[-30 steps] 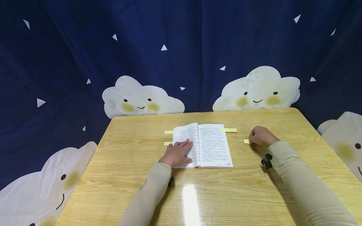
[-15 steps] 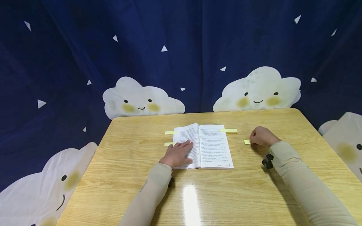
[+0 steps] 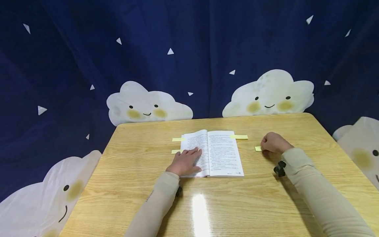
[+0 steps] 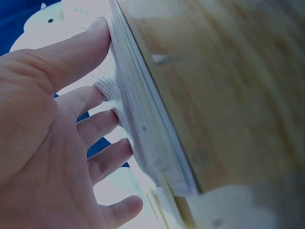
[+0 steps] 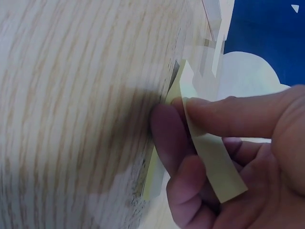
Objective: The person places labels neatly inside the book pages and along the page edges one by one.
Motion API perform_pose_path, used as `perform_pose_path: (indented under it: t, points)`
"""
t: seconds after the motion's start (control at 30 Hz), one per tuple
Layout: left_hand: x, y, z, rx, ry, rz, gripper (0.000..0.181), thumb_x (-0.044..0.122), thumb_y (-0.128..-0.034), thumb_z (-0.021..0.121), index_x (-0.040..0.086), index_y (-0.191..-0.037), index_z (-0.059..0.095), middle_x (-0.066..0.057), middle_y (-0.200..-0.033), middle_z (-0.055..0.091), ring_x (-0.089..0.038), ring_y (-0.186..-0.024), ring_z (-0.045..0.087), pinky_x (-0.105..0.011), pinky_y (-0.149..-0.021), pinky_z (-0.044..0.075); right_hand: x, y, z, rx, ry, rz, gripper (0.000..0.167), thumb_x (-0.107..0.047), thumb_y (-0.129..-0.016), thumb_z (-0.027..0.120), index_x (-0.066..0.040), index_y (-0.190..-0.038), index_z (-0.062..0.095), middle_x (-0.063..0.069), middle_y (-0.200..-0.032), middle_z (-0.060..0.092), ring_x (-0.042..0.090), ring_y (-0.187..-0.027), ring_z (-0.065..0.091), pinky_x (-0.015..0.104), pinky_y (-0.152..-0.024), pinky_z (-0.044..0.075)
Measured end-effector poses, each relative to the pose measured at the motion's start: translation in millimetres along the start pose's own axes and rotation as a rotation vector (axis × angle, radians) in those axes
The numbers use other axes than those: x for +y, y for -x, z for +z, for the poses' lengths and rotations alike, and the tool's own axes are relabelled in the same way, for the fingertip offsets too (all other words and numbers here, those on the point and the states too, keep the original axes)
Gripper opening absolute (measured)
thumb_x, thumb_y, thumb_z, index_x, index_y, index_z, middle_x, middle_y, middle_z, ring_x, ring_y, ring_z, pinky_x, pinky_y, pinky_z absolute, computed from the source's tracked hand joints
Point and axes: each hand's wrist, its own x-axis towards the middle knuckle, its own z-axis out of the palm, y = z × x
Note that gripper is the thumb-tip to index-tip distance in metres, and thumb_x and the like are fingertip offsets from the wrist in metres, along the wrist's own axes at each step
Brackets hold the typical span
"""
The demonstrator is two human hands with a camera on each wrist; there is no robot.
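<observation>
An open book (image 3: 224, 156) lies on the wooden table. My left hand (image 3: 184, 162) rests on its left page with fingers spread. In the left wrist view, the fingertips and thumb of the left hand (image 4: 52, 129) touch the printed page beside the book's page edges. To the right of the book, my right hand (image 3: 273, 143) is low over the table. The right wrist view has its thumb and index finger pinching a yellow sticky note strip (image 5: 217, 167), which curves upward. Under the strip, a thin yellow sticky note pad (image 5: 153, 179) lies on the table, partly hidden by the fingers.
Two yellow strips, an upper one (image 3: 176, 139) and a lower one (image 3: 176, 151), stick out from the book's left edge. Another strip (image 3: 240, 137) juts from its right edge. A dark blue curtain (image 3: 207, 59) with clouds hangs behind the table (image 3: 142, 141).
</observation>
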Motion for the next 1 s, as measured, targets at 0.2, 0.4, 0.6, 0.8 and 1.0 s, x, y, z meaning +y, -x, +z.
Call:
perform_pose_path:
  t: [0.2,0.4,0.6,0.8,1.0]
  points:
    - [0.6,0.6,-0.2,0.003,-0.006,-0.004,0.076,0.048,-0.0950,0.061,0.029,-0.159,0.025,0.008,-0.167,0.020,-0.028,-0.152,0.028,-0.061,-0.121,0.020,-2.2,0.7,0.2,0.000,0.006,0.007,0.016,-0.008,-0.087,0.056,-0.001,-0.078,0.067,0.006,-0.068,0.069,0.014,-0.060,0.051,0.026,-0.056,0.038]
    - [0.1,0.4,0.1,0.006,-0.015,-0.001,0.076,0.048,-0.0950,0.061,0.030,-0.159,0.025,0.008,-0.167,0.020,-0.028,-0.151,0.029,-0.061,-0.120,0.021,-1.6,0.3,0.6,0.005,0.004,0.002,0.017,-0.008,-0.087,0.055,-0.001,-0.077,0.067,0.006,-0.067,0.069,0.014,-0.059,0.050,0.026,-0.056,0.038]
    - [0.4,0.2,0.5,0.003,-0.008,-0.001,0.076,0.048,-0.0950,0.061,0.030,-0.159,0.025,0.008,-0.167,0.020,-0.028,-0.152,0.029,-0.061,-0.120,0.021,2.1,-0.9,0.3,0.004,-0.005,-0.005,0.015,-0.008,-0.086,0.057,-0.002,-0.077,0.066,0.006,-0.069,0.068,0.015,-0.060,0.050,0.027,-0.056,0.038]
    - [1.1,1.2,-0.2,0.006,-0.005,-0.002,0.075,0.047,-0.0951,0.061,0.030,-0.159,0.025,0.008,-0.167,0.020,-0.028,-0.151,0.029,-0.061,-0.121,0.021,2.5,-0.4,-1.6,-0.007,-0.006,-0.009,0.013,-0.008,-0.085,0.059,-0.001,-0.077,0.067,0.006,-0.068,0.068,0.014,-0.059,0.050,0.026,-0.055,0.037]
    - [2.2,2.0,-0.8,0.008,-0.006,-0.002,0.075,0.047,-0.0949,0.062,0.029,-0.158,0.026,0.008,-0.167,0.021,-0.028,-0.151,0.029,-0.060,-0.120,0.021,3.2,-0.8,-2.2,-0.020,-0.005,-0.012,0.014,-0.009,-0.085,0.058,-0.002,-0.077,0.066,0.005,-0.068,0.067,0.013,-0.059,0.049,0.026,-0.055,0.037]
